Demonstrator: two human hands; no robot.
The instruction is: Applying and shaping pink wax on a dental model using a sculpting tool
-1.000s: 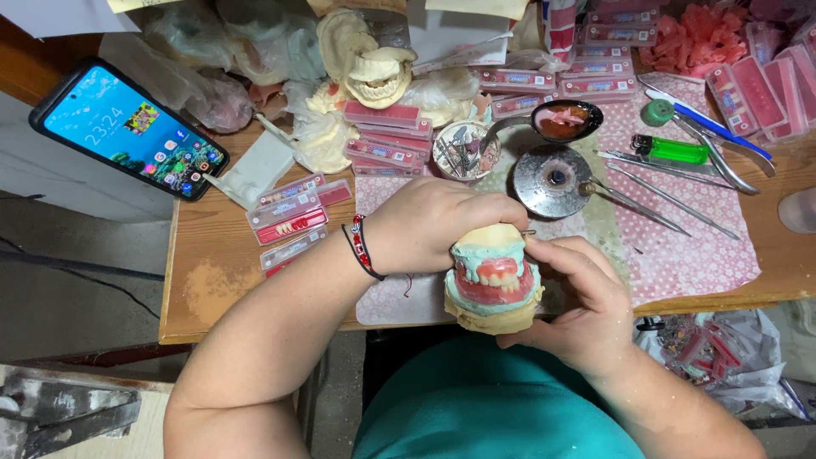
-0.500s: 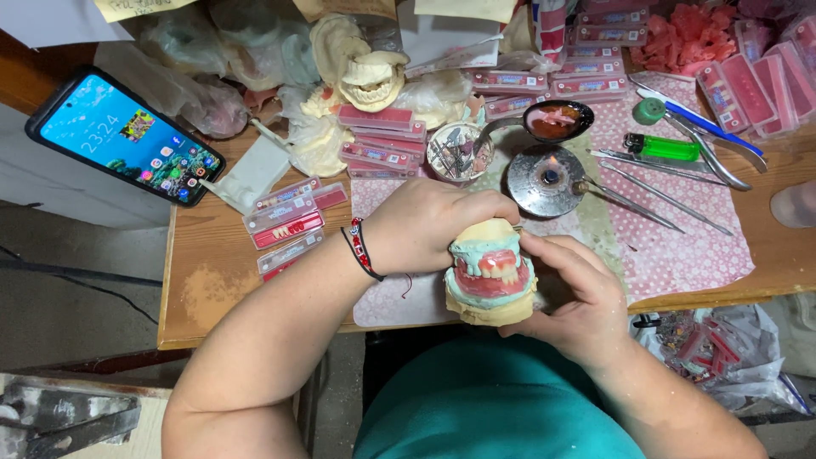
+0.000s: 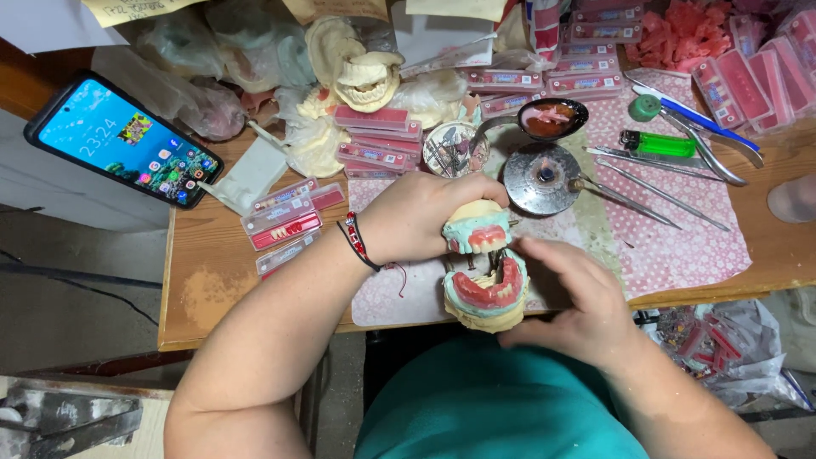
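Left hand (image 3: 421,217): clamped on upper plaster cast (image 3: 476,228), swung open.
Right hand (image 3: 571,299): cupped around lower cast (image 3: 486,297), pink wax rim up.
Location: over tabletop (image 3: 212,289) edge, above lap.
Advice: support both halves firmly; avoid pressing soft wax.

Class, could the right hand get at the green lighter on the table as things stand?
Probably not at once: the right hand is busy holding the lower dental model. Once freed, the way to the green lighter looks open, with only thin metal tools lying between.
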